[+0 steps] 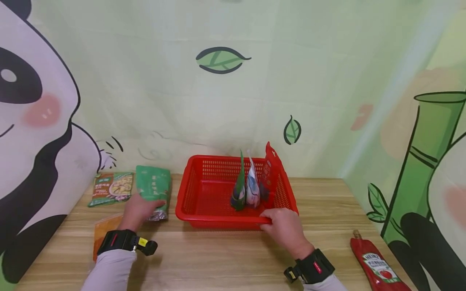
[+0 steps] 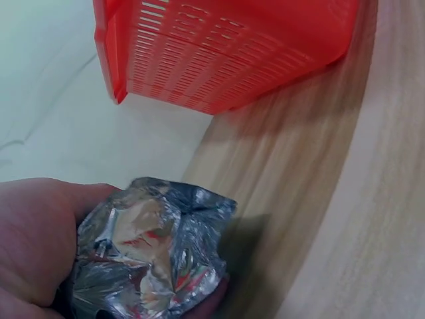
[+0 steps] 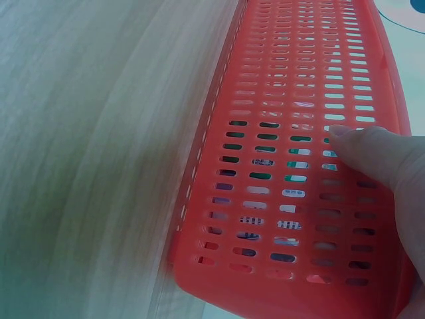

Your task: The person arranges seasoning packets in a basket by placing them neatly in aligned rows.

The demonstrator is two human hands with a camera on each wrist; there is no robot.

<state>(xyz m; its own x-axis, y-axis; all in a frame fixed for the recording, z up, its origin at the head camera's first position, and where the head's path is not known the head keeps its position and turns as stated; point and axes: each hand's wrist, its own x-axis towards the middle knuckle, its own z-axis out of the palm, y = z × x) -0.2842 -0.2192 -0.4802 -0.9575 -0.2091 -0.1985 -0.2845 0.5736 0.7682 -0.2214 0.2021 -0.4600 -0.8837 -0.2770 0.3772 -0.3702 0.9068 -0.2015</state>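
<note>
My left hand [image 1: 137, 211] grips a green pouch [image 1: 154, 181] near its lower part, left of a red plastic basket [image 1: 214, 198]. The crinkled silver bottom [image 2: 149, 249] of that pouch faces the left wrist camera. At the basket's front right corner, my right hand [image 1: 284, 229] holds the rim, its thumb [image 3: 355, 143] pressed against the slotted side. Inside the basket, on its right half, stand a green packet [image 1: 238, 188], a white packet [image 1: 253, 186] and a red packet [image 1: 270, 173] side by side.
A flat green and brown food packet [image 1: 112, 188] lies at the back left of the wooden table. An orange packet [image 1: 103, 230] is partly hidden behind the left forearm. At the front right lies a red Heinz ketchup pouch [image 1: 376, 262]. A printed cloth backdrop [image 1: 233, 113] stands behind the table.
</note>
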